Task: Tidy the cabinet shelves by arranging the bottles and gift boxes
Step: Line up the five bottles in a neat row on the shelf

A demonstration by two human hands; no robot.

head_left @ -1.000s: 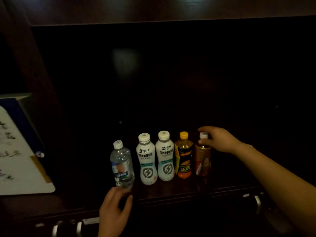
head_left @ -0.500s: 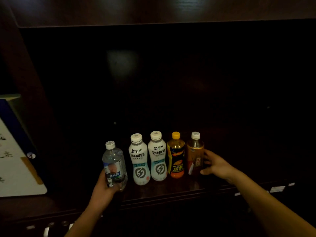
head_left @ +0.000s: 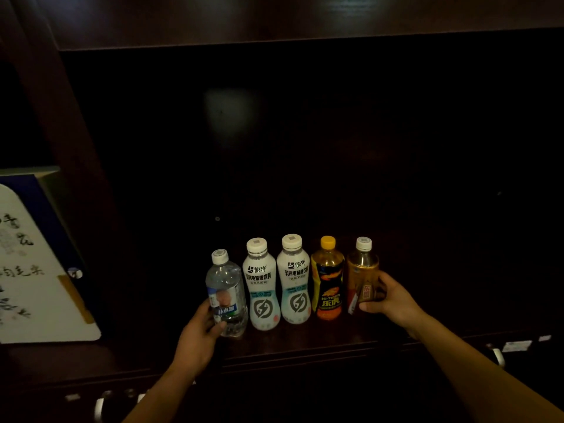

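Several bottles stand in a row near the front of a dark wooden shelf (head_left: 305,343). At the left end is a clear water bottle (head_left: 226,288) with a blue label; my left hand (head_left: 198,340) grips its lower part. Two white drink bottles (head_left: 260,285) (head_left: 294,280) come after it, then a yellow-capped orange bottle (head_left: 328,280). At the right end stands a brown tea bottle (head_left: 361,276) with a white cap, and my right hand (head_left: 393,300) wraps its lower right side.
A blue gift box with a white calligraphy panel (head_left: 33,270) stands in the neighbouring compartment at the left, past a wooden divider (head_left: 70,132). The shelf behind the bottles is dark and deep. Metal drawer handles (head_left: 497,357) show below the shelf edge.
My right hand came down from the tea bottle's cap to its lower body. My left hand rose onto the water bottle and brought it closer to the white bottles.
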